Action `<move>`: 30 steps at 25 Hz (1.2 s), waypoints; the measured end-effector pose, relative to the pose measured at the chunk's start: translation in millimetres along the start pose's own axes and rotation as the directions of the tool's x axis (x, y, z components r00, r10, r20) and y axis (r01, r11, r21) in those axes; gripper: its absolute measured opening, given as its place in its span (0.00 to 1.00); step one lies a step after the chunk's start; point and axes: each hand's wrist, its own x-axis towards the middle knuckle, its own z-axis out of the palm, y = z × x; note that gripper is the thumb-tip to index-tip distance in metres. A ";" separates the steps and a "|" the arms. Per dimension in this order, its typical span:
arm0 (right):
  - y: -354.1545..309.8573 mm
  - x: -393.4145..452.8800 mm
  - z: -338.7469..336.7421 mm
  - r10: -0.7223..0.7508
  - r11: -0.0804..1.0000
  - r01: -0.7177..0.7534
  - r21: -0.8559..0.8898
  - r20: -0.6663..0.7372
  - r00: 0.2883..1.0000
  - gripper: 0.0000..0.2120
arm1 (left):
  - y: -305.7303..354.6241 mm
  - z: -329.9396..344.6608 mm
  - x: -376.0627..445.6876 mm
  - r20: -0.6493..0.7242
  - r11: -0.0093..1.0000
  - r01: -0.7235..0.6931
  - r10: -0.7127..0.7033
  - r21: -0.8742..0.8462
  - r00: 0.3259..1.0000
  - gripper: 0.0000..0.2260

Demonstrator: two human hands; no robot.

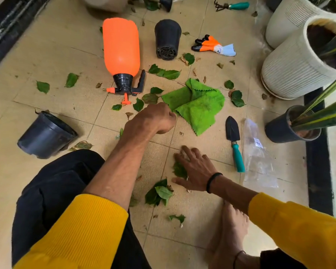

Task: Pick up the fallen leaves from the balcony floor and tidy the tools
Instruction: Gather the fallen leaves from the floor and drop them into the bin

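Green and dry brown leaves point(164, 71) lie scattered over the tan tiled floor. My left hand point(153, 118) hovers with its fingers curled into a fist at the near-left edge of a crumpled green cloth point(197, 102); nothing shows inside the fist. My right hand point(195, 169) lies flat with its fingers spread, pressing on a green leaf point(179, 169). A small pile of leaves point(159, 193) sits just left of that wrist. A teal-handled trowel point(234, 141) lies to the right of my right hand, and a teal-handled hand rake point(231, 5) lies at the far top.
An orange pressure sprayer point(121, 47) and a black pot point(167, 38) lie on their sides ahead. Another black pot point(45, 134) lies at left. Orange-and-blue gloves point(213, 45), a clear plastic bag point(258, 158), white ribbed planters point(291, 68) and a potted plant point(291, 127) stand at right.
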 end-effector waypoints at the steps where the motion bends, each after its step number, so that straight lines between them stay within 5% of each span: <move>1: 1.3 -4.6 1.2 -0.014 1.000 0.014 -0.001 0.012 1.000 0.42 | 2.1 2.5 0.5 0.009 1.000 -0.006 0.006 0.005 1.000 0.19; 6: 1.6 -6.9 25.6 -0.086 0.980 0.107 0.169 -0.129 0.988 0.17 | 12.8 7.2 -5.7 -0.028 0.998 -0.067 0.067 0.014 0.997 0.19; 9: 2.9 -6.0 19.6 0.057 0.909 0.044 0.416 -0.226 0.972 0.09 | 4.2 14.6 -4.1 -0.020 0.938 -0.057 0.053 -0.341 0.998 0.17; 12: 1.8 4.3 -25.6 0.309 0.762 -0.136 0.634 -0.169 0.936 0.07 | -14.8 39.8 0.6 0.043 0.591 0.120 -0.142 -0.798 0.989 0.13; 15: 0.6 16.3 -92.2 0.386 0.601 -0.101 0.793 -0.177 0.905 0.05 | -30.0 81.6 9.4 0.130 0.145 0.192 -0.352 -0.971 0.927 0.16; 17: -8.6 18.2 -127.5 0.356 0.566 -0.049 0.823 -0.190 0.915 0.05 | -32.3 97.1 18.0 0.297 -0.144 0.269 -0.233 -0.952 0.926 0.19; 20: -31.0 12.0 -155.5 0.254 0.729 -0.078 0.680 -0.163 0.953 0.07 | -24.8 104.8 18.6 0.346 -0.425 0.327 0.034 -0.844 0.938 0.19; 23: -20.4 8.2 -169.2 0.292 0.708 -0.117 0.696 -0.138 0.946 0.07 | -22.2 110.2 21.2 0.298 -0.491 0.334 0.152 -0.805 0.942 0.18; 27: 45.1 6.9 -149.7 0.540 0.400 -0.186 0.897 -0.066 0.839 0.04 | -25.2 117.1 29.2 0.245 -0.562 0.320 0.207 -0.763 0.947 0.16; 28: 58.1 3.9 -132.1 0.559 0.429 -0.283 0.858 -0.006 0.829 0.07 | -26.1 119.1 29.5 0.247 -0.554 0.318 0.200 -0.769 0.948 0.15; 30: 65.8 -7.3 -83.7 0.481 0.618 -0.478 0.625 0.180 0.858 0.29 | -29.9 124.1 25.6 0.265 -0.522 0.325 0.188 -0.789 0.946 0.14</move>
